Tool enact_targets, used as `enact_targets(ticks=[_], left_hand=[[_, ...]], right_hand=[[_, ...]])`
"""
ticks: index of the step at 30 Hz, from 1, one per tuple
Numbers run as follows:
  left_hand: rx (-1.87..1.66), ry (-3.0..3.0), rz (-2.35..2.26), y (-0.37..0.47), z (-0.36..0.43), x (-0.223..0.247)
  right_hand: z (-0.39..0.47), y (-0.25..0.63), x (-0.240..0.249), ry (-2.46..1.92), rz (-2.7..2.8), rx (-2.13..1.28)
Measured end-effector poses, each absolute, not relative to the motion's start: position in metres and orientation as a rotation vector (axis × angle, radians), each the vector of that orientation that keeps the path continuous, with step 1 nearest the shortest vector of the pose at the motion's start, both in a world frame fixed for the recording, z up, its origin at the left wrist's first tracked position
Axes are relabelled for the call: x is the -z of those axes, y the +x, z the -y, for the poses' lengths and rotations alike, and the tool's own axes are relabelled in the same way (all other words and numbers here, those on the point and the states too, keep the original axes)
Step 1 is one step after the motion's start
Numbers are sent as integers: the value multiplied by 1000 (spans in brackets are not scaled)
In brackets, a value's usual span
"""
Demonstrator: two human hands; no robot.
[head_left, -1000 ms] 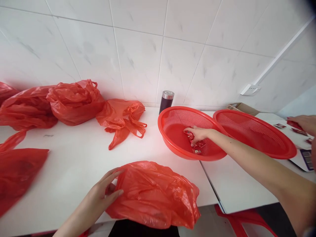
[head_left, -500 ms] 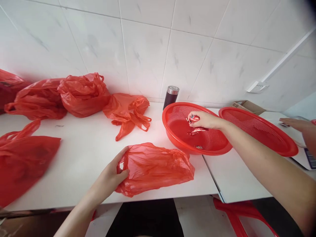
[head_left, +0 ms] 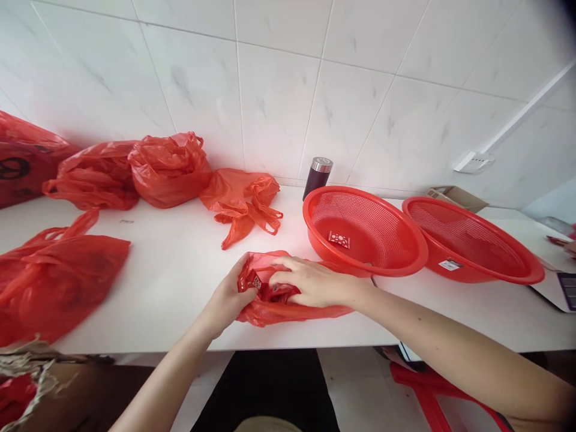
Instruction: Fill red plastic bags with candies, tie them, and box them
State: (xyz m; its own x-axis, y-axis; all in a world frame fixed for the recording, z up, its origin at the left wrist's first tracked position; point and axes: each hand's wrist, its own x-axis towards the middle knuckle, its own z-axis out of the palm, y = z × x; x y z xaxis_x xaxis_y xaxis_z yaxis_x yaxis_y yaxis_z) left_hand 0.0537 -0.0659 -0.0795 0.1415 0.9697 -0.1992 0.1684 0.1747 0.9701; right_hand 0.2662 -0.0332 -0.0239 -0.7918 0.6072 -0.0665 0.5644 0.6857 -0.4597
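Observation:
My left hand is closed on the rim of a red plastic bag, which lies on its side with its mouth to the left. Inside that mouth is my right hand, fingers spread above small red-and-white packets. Another packet of this kind shows by my left thumb. To the right of the bag stands a red perforated basket. On its floor lies a white-and-red patterned packet.
A second red basket stands to the right. Behind are a dark flask and a cardboard box. Several red bags line the wall; another lies front left. A red stool is below the table.
My right hand has moved left from the basket into the bag, and the packets it held are now in the bag. Another person's hand at the right has mostly left the view.

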Motion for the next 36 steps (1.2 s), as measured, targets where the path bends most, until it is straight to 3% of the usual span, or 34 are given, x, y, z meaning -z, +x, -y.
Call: enact_targets(ticks=[3,6,10,14,25,31,36], left_hand=[[-912,1371,-1380,49,69,84],[-892,1473,-1435,46,73,84],[-903,1543,-1480,45,85,78],[-882,1663,-1460,44,99,77],[-861,1546,-1504,36,100,89],[-882,1614,-1529,36,98,92],[-893,1594,-1542,36,99,91]], right_hand=[[27,273,13,-957,2699,-726],[5,290,-8,-1033,2474,-514],[-45,332,-10,-1594,2412,-298],[-73,365,17,-2029,2531,-520],[-76,407,40,-2422,2486,-1137],[-60,422,58,-2388,2514,-1271],[-62,414,36,-2152,2503,-1199]])
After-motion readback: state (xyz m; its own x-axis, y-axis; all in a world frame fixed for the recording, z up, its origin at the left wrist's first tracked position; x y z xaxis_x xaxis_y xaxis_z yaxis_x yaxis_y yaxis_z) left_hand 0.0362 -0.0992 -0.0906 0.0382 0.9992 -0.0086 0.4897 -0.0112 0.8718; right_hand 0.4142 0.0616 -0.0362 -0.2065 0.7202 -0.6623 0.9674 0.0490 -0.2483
